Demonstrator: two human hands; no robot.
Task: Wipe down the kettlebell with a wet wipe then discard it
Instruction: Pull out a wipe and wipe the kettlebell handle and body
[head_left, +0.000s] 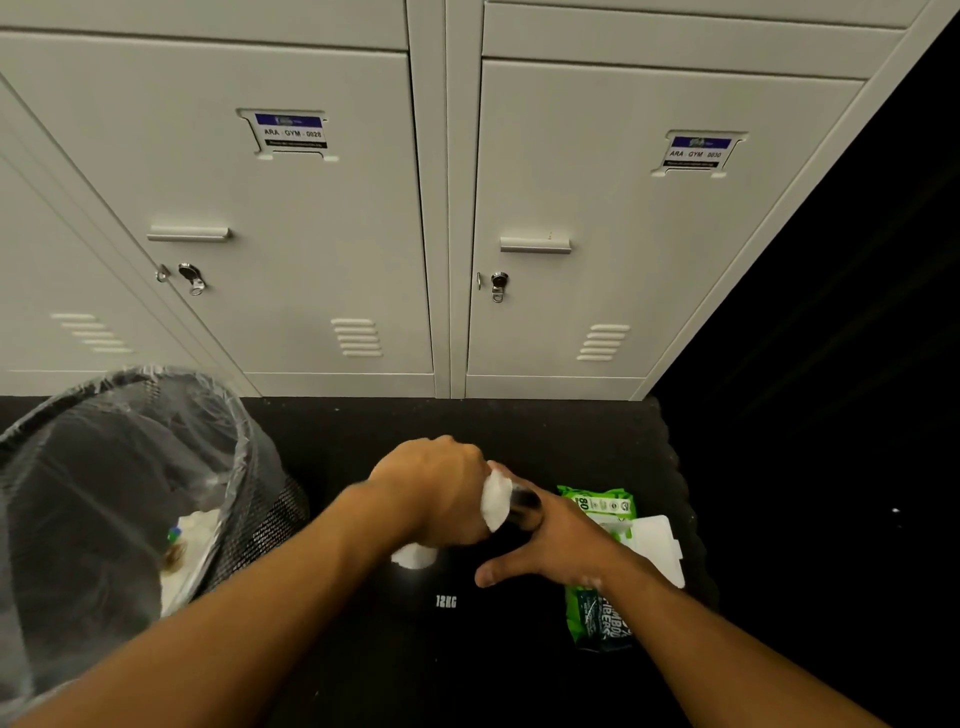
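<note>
Head view. The kettlebell (457, 618) is black on a black mat (597, 431) and its outline is nearly lost; only the white "12KG" mark on its body and a glossy stretch of handle between my hands make it out. It stands on the mat directly below me, between the bin and the wipe pack. My left hand (441, 493) is closed around the handle with the wet wipe (496, 501) clamped under the fingers; the wipe shows as two white patches, one at the right edge of the fist and one below it, the rest hidden by the hand. My right hand (545, 540) rests on the right side of the handle, fingers curled out of sight, thumb extended toward the left; whether it grips firmly I cannot tell. Motion blur softens both hands.

Counted: one kettlebell, one wipe in use, one green pack of wipes (600, 566) with its white lid flap raised, one mesh waste bin (244, 525) lined with a clear bag, two full locker doors (311, 249) with a third cut off at the left edge.

The pack lies just right of the kettlebell, partly covered by my right wrist. The bin stands at left, near the kettlebell, holding crumpled white waste; its lower part is cut off by my left forearm. The right margin is black and unreadable.
</note>
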